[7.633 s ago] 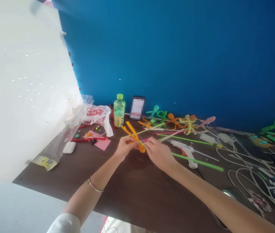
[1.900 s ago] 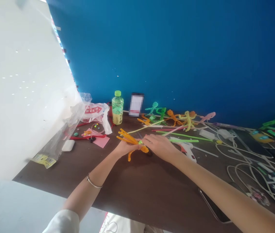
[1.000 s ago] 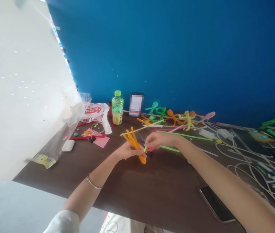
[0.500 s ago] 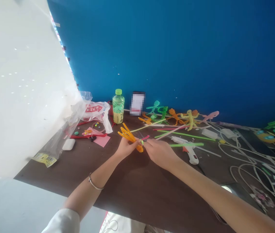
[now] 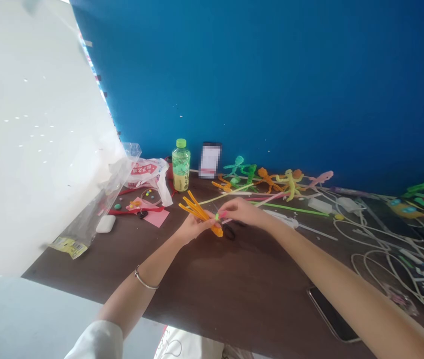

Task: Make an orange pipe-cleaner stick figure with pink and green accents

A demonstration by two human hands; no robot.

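My left hand (image 5: 192,227) is closed round a bundle of orange fuzzy sticks (image 5: 194,205), whose ends fan out to the upper left and whose folded end hangs below the fingers. Beside its thumb shows a small bright green piece (image 5: 217,217). My right hand (image 5: 239,210) is closed at a small pink piece (image 5: 223,215), with its fingertips close to the green piece. Just under the right hand, dark scissor handles (image 5: 229,231) lie on the brown table (image 5: 204,294).
Behind stand a green-capped bottle (image 5: 181,167) and a propped phone (image 5: 209,160). Fuzzy figures (image 5: 290,183) line the wall. A glue gun (image 5: 281,218), white cables (image 5: 369,259) and another phone (image 5: 333,314) lie right; plastic bags (image 5: 148,172) and a white case (image 5: 106,224) lie left.
My right hand has moved slightly up and turned, and the long bright green stick no longer shows beside it. The scissor handles below it have come into view. My left hand keeps the orange bundle.
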